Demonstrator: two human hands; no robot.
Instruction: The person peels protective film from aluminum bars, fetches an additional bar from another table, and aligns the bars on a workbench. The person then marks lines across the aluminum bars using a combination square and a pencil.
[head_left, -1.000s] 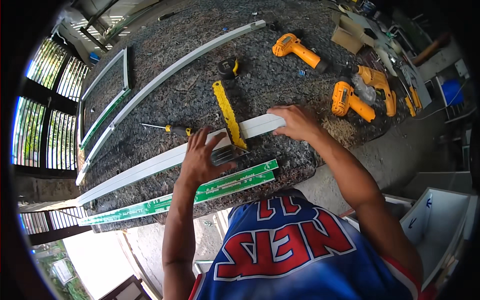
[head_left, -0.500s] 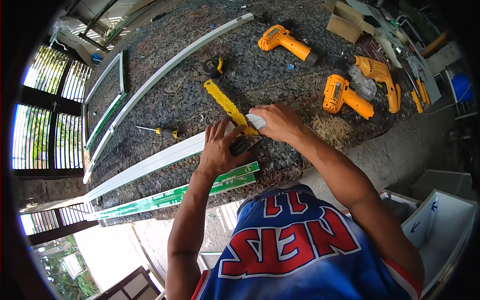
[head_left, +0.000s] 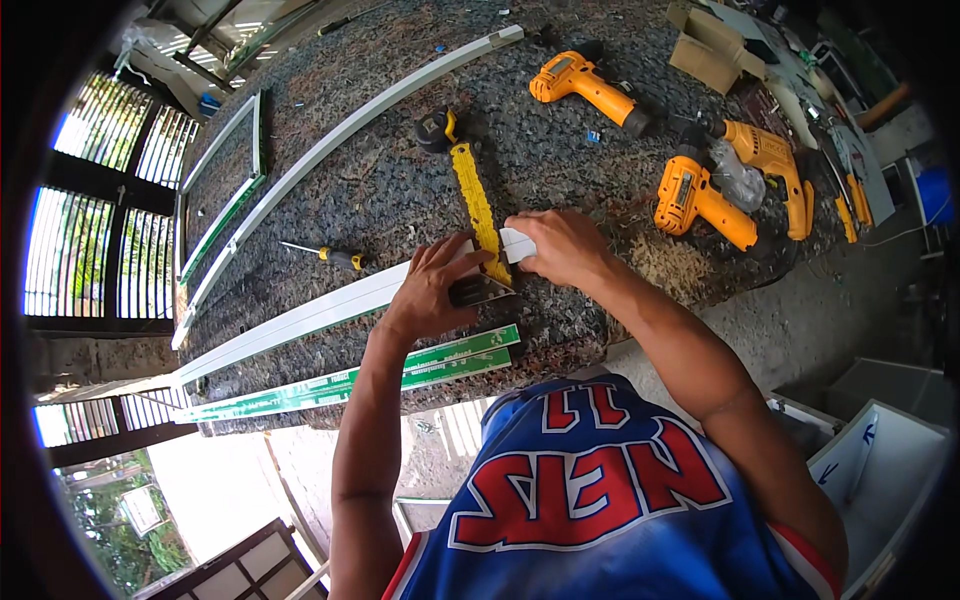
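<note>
A long white metal bar [head_left: 310, 318] lies slantwise across the table. Over it sits a square with a worn yellow blade [head_left: 472, 195] and a dark handle, the blade pointing away from me. My left hand [head_left: 430, 290] is closed round the square's handle, fingers reaching over the bar beside the blade. Just right of the blade, my right hand [head_left: 562, 247] grips the bar's white end [head_left: 516, 246] between thumb and fingers. Beyond the blade tip rests a black and yellow tape measure [head_left: 436, 130]. A screwdriver [head_left: 335, 257] lies left of my left hand.
Green-filmed strips [head_left: 455, 362] lie along the near edge. Another long white bar [head_left: 330, 140] and a frame [head_left: 215, 225] are farther left. An orange drill [head_left: 590, 90], more power tools [head_left: 700, 200] and a cardboard box [head_left: 710, 50] occupy the right side. Sawdust [head_left: 672, 262] is heaped near my right forearm.
The square's yellow blade has swung clockwise, from leaning left to pointing more nearly straight away from me. My left hand has shifted slightly with it; my right hand still holds the bar's end.
</note>
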